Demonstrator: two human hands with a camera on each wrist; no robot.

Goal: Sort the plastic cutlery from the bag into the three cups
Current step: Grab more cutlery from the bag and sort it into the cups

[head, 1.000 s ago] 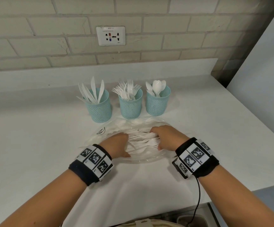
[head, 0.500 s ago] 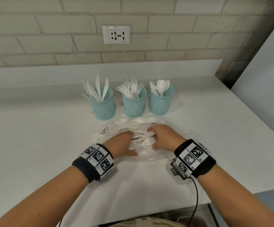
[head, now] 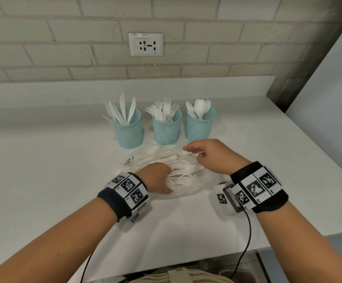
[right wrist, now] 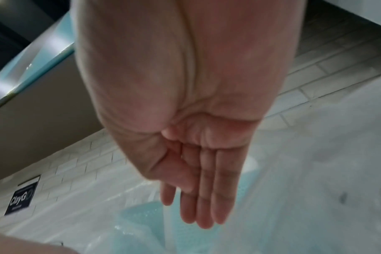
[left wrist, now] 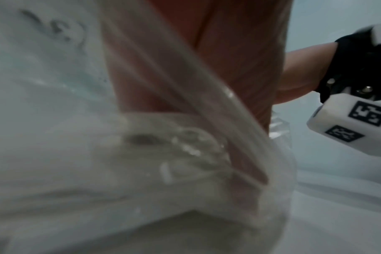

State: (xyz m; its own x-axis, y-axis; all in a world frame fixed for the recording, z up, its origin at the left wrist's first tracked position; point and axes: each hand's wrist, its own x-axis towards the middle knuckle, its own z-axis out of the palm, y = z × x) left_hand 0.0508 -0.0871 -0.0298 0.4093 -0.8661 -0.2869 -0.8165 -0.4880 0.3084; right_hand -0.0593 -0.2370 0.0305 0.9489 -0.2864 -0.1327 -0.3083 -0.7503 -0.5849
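Observation:
Three teal mesh cups stand in a row at the back: knives (head: 128,127), forks (head: 167,127), spoons (head: 199,124). In front of them a clear plastic bag (head: 137,162) lies flat with white cutlery (head: 183,176) inside. My left hand (head: 155,178) sits on the bag's near left part, fingers curled down into the film; in the left wrist view the plastic (left wrist: 76,154) stretches across the palm (left wrist: 228,60) and hides the fingertips. My right hand (head: 209,156) hovers over the bag's far right side, just in front of the spoon cup. Its fingers (right wrist: 202,189) are straight and hold nothing.
The white counter (head: 43,180) ends at a front edge near my body and at a right edge by a grey wall (head: 329,99). Behind the cups runs a low backsplash under a brick wall with a socket (head: 145,44).
My right hand has let go of the bag, risen and moved back to the right toward the cups, fingers now straight. The left hand has stayed on the bag.

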